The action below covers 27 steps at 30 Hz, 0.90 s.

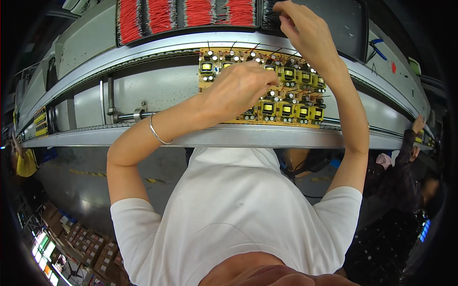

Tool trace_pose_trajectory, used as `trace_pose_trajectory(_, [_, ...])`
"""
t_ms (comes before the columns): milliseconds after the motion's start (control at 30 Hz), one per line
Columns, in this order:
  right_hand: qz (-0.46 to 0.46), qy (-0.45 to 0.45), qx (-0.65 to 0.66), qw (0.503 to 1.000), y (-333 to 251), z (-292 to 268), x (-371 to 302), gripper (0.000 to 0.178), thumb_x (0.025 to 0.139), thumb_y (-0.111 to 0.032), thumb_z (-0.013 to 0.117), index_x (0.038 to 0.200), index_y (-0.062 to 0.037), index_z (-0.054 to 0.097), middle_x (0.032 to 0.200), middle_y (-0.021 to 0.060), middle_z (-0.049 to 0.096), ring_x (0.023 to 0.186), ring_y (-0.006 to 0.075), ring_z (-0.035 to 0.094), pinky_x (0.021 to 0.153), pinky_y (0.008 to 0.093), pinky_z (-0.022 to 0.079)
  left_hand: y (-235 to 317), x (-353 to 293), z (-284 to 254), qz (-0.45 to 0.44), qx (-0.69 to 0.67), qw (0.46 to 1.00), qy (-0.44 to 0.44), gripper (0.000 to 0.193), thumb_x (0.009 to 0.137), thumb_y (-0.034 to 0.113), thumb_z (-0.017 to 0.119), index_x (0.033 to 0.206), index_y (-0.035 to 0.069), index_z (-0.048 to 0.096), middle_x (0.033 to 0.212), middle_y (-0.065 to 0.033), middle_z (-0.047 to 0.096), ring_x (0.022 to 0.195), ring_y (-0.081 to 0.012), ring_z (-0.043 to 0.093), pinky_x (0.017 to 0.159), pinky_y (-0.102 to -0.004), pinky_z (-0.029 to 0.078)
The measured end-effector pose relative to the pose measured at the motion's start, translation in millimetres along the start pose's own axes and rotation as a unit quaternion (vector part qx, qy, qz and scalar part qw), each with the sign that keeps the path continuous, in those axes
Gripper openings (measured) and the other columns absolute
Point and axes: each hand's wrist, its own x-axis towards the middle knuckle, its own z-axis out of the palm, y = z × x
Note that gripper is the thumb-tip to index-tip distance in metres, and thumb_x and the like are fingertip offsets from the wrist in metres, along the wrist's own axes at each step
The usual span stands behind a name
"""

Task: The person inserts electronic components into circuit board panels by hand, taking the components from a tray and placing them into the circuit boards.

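A panel of yellow-brown circuit boards [224, 121] lies across the conveyor rails, crowded with yellow-topped transformers, capacitors and thin wires standing up. My left hand [241, 88] hovers over the middle of this panel, its fingers pinched together. Whatever is between those fingertips is too small or hidden to make out. At the far side my right hand [307, 31] reaches to a compartment of black wires [271, 14], fingertips at the wires and thumb apart from the fingers. Left of it, bundles of red wires [199, 12] with silvery ends fill several compartments of a black tray.
The near metal rail [191, 139] runs between my body and the panel. Blue-handled pliers [378, 49] lie on the far right surface. Another panel [41, 123] sits far left on the line. A co-worker's hand [418, 125] shows at the right.
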Motion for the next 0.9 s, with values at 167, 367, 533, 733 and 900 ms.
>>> trace_pose_trajectory(167, [0.028, 0.054, 0.066, 0.996, -29, -24, -19, 0.005, 0.087, -0.003, 0.059, 0.089, 0.0007, 0.060, 0.087, 0.0153, 0.063, 0.078, 0.0308, 0.060, 0.072, 0.0388, 0.051, -5, -4, 3, 0.025, 0.012, 0.999, -0.026, 0.015, 0.081, -0.001, 0.069, 0.096, 0.005, 0.071, 0.078, -0.0067, 0.065, 0.065, -0.0200, 0.056, 0.061, -0.0331, 0.048])
trace_pose_trajectory(367, [0.147, 0.073, 0.145, 0.976, -66, -58, -55, 0.014, 0.084, 0.002, 0.068, 0.097, -0.0015, 0.069, 0.093, 0.0059, 0.072, 0.078, 0.0119, 0.060, 0.074, 0.0248, 0.049, -3, -2, -1, 0.048, 0.035, 0.996, -0.060, 0.018, 0.083, 0.000, 0.069, 0.100, 0.005, 0.071, 0.080, -0.0072, 0.063, 0.071, -0.0210, 0.058, 0.064, -0.0331, 0.049])
trace_pose_trajectory(533, [0.155, 0.046, 0.166, 0.973, -70, -63, -85, 0.013, 0.082, 0.003, 0.070, 0.094, -0.0003, 0.070, 0.096, 0.0074, 0.072, 0.081, 0.0134, 0.061, 0.075, 0.0245, 0.049, 7, 4, -12, 0.060, 0.041, 0.997, -0.026, 0.017, 0.083, 0.004, 0.070, 0.100, 0.005, 0.071, 0.080, -0.0070, 0.064, 0.073, -0.0215, 0.058, 0.066, -0.0330, 0.049])
trace_pose_trajectory(733, [0.091, 0.029, 0.124, 0.988, -74, -44, -98, 0.010, 0.080, 0.003, 0.071, 0.090, 0.0006, 0.070, 0.106, 0.0084, 0.067, 0.090, 0.0172, 0.059, 0.078, 0.0267, 0.047, -10, 38, -34, 0.083, 0.149, 0.981, 0.091, 0.016, 0.082, 0.009, 0.072, 0.097, 0.004, 0.070, 0.082, -0.0079, 0.067, 0.072, -0.0217, 0.058, 0.065, -0.0341, 0.049])
trace_pose_trajectory(900, [0.080, 0.022, 0.102, 0.991, -75, -29, -100, 0.009, 0.079, 0.002, 0.072, 0.088, 0.0007, 0.069, 0.113, 0.0085, 0.063, 0.097, 0.0200, 0.055, 0.081, 0.0292, 0.046, -48, 72, -39, 0.108, 0.287, 0.950, 0.066, 0.006, 0.081, 0.006, 0.059, 0.083, 0.000, 0.061, 0.083, -0.0174, 0.058, 0.079, -0.0315, 0.056, 0.067, -0.0396, 0.051])
